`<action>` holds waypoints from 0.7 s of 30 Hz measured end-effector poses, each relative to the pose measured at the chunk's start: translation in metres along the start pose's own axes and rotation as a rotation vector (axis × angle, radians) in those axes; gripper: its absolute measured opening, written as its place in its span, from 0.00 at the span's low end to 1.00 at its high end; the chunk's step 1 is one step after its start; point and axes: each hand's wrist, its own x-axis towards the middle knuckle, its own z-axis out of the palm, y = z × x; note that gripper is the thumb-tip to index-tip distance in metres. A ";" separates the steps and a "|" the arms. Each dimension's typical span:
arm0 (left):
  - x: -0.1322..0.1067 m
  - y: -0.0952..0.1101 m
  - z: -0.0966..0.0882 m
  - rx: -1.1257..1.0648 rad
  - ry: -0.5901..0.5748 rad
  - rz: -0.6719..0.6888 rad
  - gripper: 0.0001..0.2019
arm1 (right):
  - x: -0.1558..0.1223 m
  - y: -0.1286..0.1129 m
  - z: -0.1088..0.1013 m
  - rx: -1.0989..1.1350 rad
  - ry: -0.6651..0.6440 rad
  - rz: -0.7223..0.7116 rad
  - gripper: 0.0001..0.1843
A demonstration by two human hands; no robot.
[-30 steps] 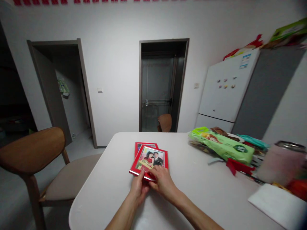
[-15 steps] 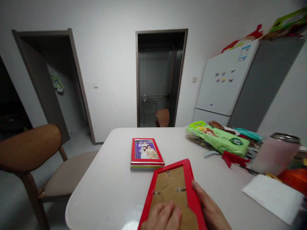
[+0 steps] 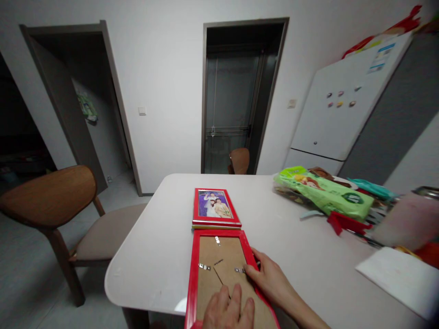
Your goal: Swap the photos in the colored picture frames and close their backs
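Observation:
A red picture frame lies face down at the table's near side, its brown backing board and several small metal clips showing. My right hand grips the right edge, with the thumb over the rim beside the right clip. Flat on the lower part of the board rests my left hand, fingers apart; its wrist is out of view. Just beyond the frame's far edge sits a stack of frames, the top red one holding a photo of several people.
The white table carries a green wipes pack, a red item, a pinkish jar and white paper on the right. A wooden chair stands left; a white fridge is behind at right.
The red frame has turned straighter and shifted left, its far edge now by the stack. My right thumb has moved onto the board near the clip. My left fingers have spread. The view has shifted.

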 end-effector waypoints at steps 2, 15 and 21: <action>-0.003 0.000 0.006 0.008 -0.021 0.020 0.08 | -0.001 0.004 0.004 -0.180 0.044 -0.026 0.24; 0.001 -0.033 -0.014 -0.408 -0.477 0.020 0.25 | -0.004 0.001 0.007 -0.392 0.019 -0.154 0.16; 0.003 -0.070 -0.035 -0.399 -0.591 -0.505 0.30 | -0.003 -0.004 0.007 -0.425 0.025 -0.163 0.17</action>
